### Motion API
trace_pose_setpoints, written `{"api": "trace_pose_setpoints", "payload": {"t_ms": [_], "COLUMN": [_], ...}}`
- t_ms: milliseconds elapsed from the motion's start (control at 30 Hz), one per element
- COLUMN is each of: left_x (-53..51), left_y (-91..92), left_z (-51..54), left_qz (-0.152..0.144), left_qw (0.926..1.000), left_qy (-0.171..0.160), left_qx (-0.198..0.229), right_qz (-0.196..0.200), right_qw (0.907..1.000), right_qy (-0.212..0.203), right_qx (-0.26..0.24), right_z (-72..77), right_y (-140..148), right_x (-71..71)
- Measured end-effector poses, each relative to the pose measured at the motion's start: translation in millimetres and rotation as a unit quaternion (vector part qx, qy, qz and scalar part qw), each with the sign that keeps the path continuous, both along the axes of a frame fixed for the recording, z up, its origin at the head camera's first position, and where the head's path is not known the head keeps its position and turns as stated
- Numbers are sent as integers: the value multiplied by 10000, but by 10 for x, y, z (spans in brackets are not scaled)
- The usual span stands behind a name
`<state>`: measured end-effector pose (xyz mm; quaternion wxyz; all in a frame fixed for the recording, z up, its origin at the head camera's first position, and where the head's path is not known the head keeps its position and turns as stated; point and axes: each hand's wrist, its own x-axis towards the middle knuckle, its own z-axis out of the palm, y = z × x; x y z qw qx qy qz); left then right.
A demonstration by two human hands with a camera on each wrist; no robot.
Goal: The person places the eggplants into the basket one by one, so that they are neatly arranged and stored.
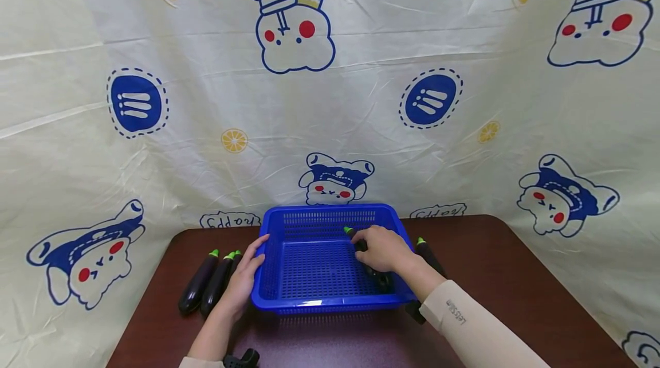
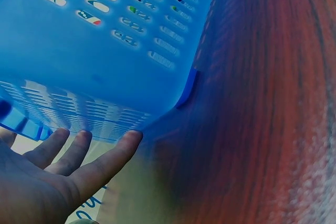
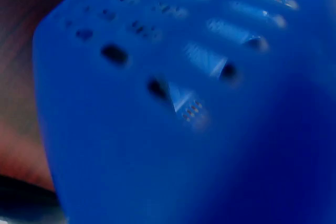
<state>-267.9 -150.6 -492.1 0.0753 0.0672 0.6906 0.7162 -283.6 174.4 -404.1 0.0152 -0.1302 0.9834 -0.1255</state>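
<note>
"happy" stands in blue lettering within a wavy outline low on the white, cartoon-printed hanging sheet [image 1: 361, 110]; the long cream fabric right sleeve [image 1: 476, 325] reads "Letsslim", small and dark.

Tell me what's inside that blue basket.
A dark eggplant, held in the right hand's grip, which covers part of it. Anything directly beneath the eggplant is hidden.

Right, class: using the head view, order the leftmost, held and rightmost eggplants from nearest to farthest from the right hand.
1. Held eggplant: inside the blue basket, gripped by the right hand.
2. Rightmost eggplant: just outside the basket, on its right.
3. Leftmost eggplant: across the basket, on the table's left side.
</note>
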Motion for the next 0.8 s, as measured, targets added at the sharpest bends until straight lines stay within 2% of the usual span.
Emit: {"api": "trace_pose_setpoints", "payload": {"t_ms": [433, 800], "left_x": [-11, -9], "left_y": [0, 11], "left_z": [12, 7], "left_qz": [11, 11], "left_qw": [9999, 10000], "left_qy": [-18, 22], "left_qx": [110, 33], "right_qz": [-487, -538], "right_qw": [9986, 9982], "right_qy": [-119, -70], "right_qx": [-174, -259], "right_z": [-211, -333], "right_y": [-132, -140], "right_x": [-58, -70]}}
